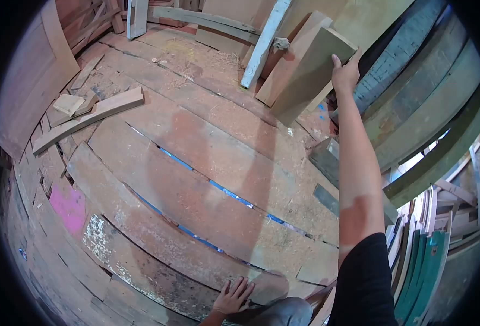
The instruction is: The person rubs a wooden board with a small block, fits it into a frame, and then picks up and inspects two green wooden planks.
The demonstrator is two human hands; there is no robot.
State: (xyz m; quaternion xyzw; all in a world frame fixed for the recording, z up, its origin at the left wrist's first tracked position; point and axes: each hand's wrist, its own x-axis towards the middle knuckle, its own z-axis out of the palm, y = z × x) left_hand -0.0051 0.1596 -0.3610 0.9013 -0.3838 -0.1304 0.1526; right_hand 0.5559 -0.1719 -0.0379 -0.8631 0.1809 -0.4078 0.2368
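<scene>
- Looking down on a plank floor (218, 146), gapped between its boards and scattered with shavings.
- Hemmed at the floor's left edge by a large curved panel (31, 81), at its right edge by thick curved timbers (430, 100).
- Toward the floor's far right corner, find a smooth board (311, 79), on end and tilted, lower end down on the floor, just beside a reddish plank (294, 58) and near a pale-painted post (264, 46).
- Near the floor's left edge, well apart from that board, see a loose beam (93, 119) lying flat.
- Holding, with the right hand (347, 75), the smooth board's upper right corner; apparently clamped on it, thumb on the near face, other fingers partly hidden round the edge.
- Judged from this, at the step of gripping and steadying the smooth board; calling next for a sure pinch, a controlled tilt, and care not to drag the reddish plank along.
- Propped on the left hand (233, 298), toward the floor's near edge beside a bent knee (291, 313), fingers slightly apart, gripping nothing; probably bearing weight.
</scene>
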